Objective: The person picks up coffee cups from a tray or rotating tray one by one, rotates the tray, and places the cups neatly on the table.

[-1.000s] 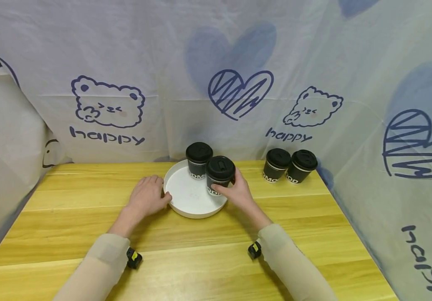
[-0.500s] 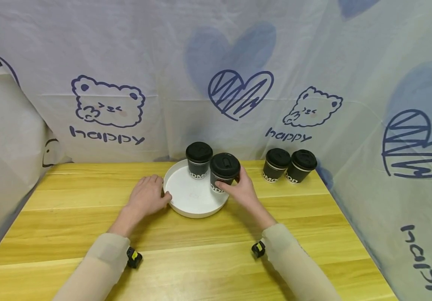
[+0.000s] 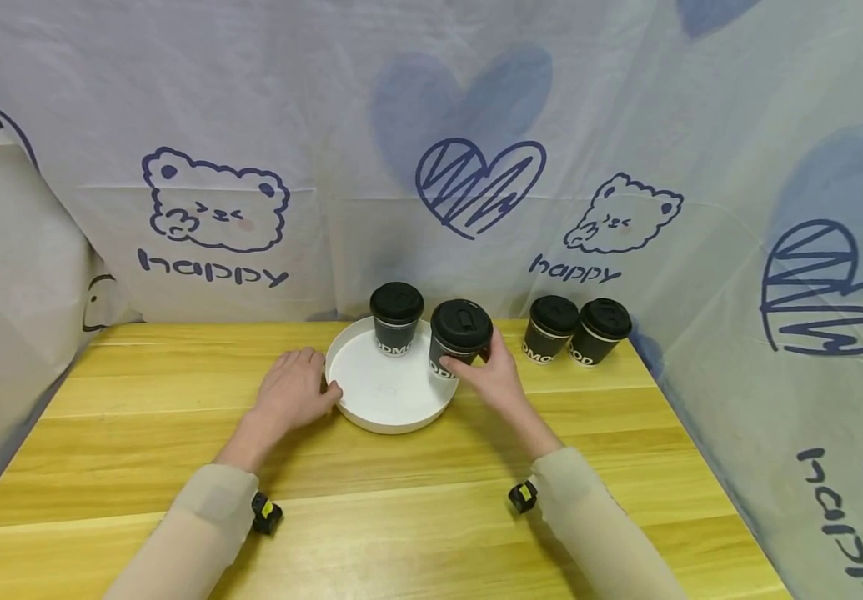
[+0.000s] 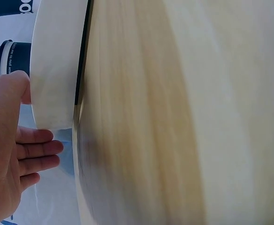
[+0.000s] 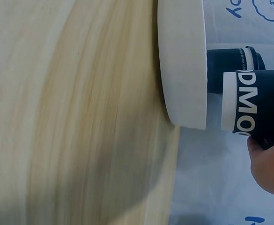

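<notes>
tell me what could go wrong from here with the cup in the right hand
The cup in the right hand might slip and drop: the right wrist view shows its base clear of the tray's rim, so only the hand supports it.

Moved toward the back left, it could knock the lidded cup standing on the tray.

Carried right, it might bump the two cups standing close together there.

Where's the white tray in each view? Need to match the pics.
Head: the tray sits near the centre, below the middle.
Left wrist: tray in the upper left, side wall showing, cut off by the top edge.
Right wrist: tray right of centre, upper half, also cut off by the top edge.
Shared landmark: the lidded cup standing in it.
</notes>
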`<state>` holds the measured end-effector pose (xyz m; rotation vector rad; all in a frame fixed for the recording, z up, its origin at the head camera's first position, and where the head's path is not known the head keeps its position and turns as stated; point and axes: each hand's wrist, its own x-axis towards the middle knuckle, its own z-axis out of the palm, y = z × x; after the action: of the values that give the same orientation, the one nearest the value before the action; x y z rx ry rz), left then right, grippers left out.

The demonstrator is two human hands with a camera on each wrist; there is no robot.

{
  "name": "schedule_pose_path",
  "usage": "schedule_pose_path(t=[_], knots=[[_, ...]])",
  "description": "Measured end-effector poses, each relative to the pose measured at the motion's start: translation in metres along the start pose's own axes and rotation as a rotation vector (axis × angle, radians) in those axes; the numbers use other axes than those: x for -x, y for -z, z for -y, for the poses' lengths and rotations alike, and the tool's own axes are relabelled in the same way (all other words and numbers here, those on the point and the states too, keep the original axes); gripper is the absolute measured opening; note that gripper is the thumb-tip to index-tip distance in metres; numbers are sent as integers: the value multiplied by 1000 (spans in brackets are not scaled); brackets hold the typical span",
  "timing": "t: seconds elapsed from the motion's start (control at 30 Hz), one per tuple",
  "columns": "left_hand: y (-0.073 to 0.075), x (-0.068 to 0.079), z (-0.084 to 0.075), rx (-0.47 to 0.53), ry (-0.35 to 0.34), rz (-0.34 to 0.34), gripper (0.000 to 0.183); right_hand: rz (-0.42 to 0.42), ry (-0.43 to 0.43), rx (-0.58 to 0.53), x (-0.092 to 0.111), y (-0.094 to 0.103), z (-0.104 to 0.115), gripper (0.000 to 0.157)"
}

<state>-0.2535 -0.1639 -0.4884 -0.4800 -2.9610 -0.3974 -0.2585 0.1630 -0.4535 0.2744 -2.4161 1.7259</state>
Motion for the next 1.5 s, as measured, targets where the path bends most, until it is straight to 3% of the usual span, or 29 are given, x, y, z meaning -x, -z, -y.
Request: schedule_pose_path(t=[0.8,1.3,1.4,1.5], knots=[[-3,-2,4,-18,-8,-9,55,-91,-16,21,18,37,-12,79],[-3,-2,3,-16,-10,-4,56,-141,-69,-9,26,61,-27,78],[-3,-2,3,-12,-9,-3,56,-135,-92,-17,33,66,-12,77],[-2,-2,3,-11,-10,-5,56,-136,-113,-24,36,70,-12,77]])
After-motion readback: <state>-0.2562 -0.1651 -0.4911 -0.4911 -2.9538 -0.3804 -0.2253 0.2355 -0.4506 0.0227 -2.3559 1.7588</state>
